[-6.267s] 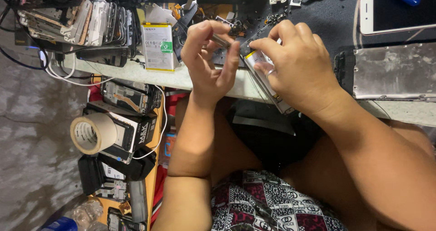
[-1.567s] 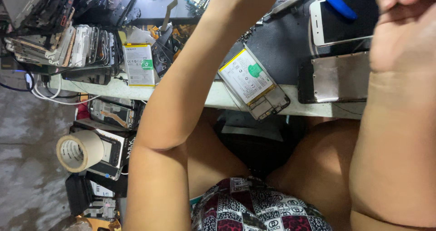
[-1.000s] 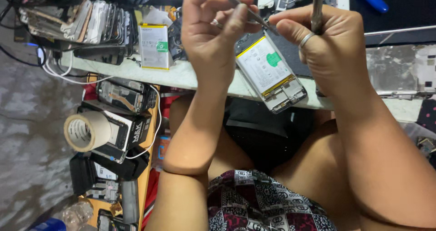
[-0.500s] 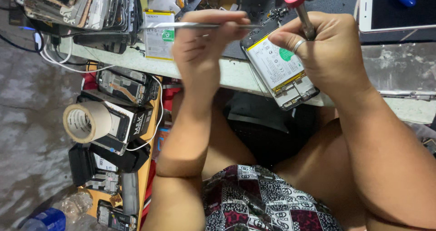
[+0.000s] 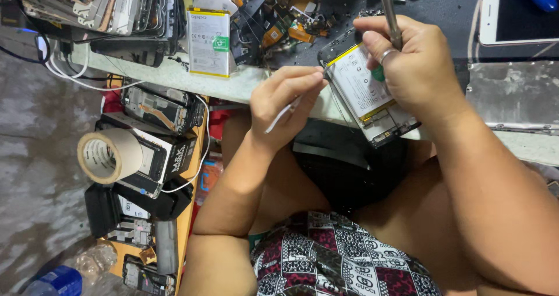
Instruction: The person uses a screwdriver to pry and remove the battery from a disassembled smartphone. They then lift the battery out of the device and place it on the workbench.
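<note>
In the head view, the left hand (image 5: 288, 107) is closed in a pinch on thin tweezers (image 5: 283, 112), whose tip points at the upper left corner of an opened phone (image 5: 367, 95). The phone lies tilted at the near edge of the surface (image 5: 244, 86), its lower end overhanging the edge, its pale battery with yellow trim facing up. The right hand (image 5: 416, 69) is curled shut around a screwdriver (image 5: 389, 13) with a red cap, held nearly upright above the phone; a ring shows on one finger, and the hand covers the tip, so where it meets the phone cannot be told. Left of the left hand a spare battery (image 5: 208, 41) lies on the surface, with a stack of phone frames (image 5: 105, 8) beyond it. Below the surface on the left, a tape roll (image 5: 109, 155) sits on a shelf among phone parts. A white tablet (image 5: 515, 13) lies at the upper right.
</note>
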